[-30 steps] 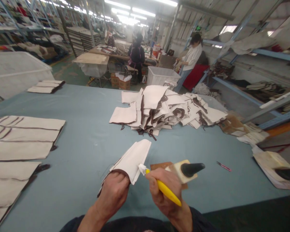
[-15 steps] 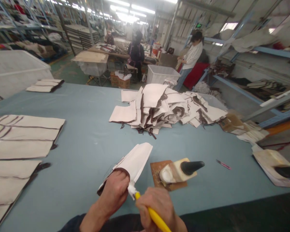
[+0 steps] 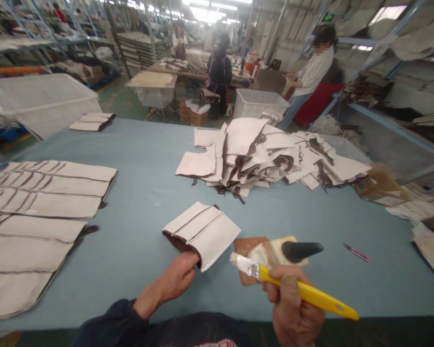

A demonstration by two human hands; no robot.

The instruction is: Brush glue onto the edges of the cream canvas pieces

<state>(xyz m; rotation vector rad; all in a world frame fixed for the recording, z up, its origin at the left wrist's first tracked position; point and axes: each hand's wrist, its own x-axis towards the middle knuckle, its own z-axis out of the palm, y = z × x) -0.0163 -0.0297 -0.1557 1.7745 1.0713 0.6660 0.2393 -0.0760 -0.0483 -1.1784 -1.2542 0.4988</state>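
Note:
My left hand (image 3: 177, 277) grips the near edge of a cream fabric piece (image 3: 217, 236) with dark brown trim; its fingertips are tucked inside the opening. In my right hand (image 3: 292, 299) is a paintbrush (image 3: 307, 291) with a yellow handle and white-coated bristles, pointing left. Just beyond the brush lies a brown board (image 3: 248, 279), and on it rests a cream container (image 3: 271, 253) smeared with white and fitted with a black, tapered part (image 3: 302, 250). The bristles are close to the board's left edge; whether they touch it I cannot tell.
A heap of cream pieces (image 3: 235, 159) covers the table's far middle. Flat stacks (image 3: 61, 193) lie at left. Pink-handled thread snips (image 3: 358, 253) and a cardboard box (image 3: 379, 188) are at right. Beyond the table stand a white bin (image 3: 260, 103) and a person (image 3: 311, 72).
The brush has moved away from the fabric piece's opening, toward the right, and now lies level. The piece has turned and settled flatter, its seamed face up. The whole view has shifted slightly.

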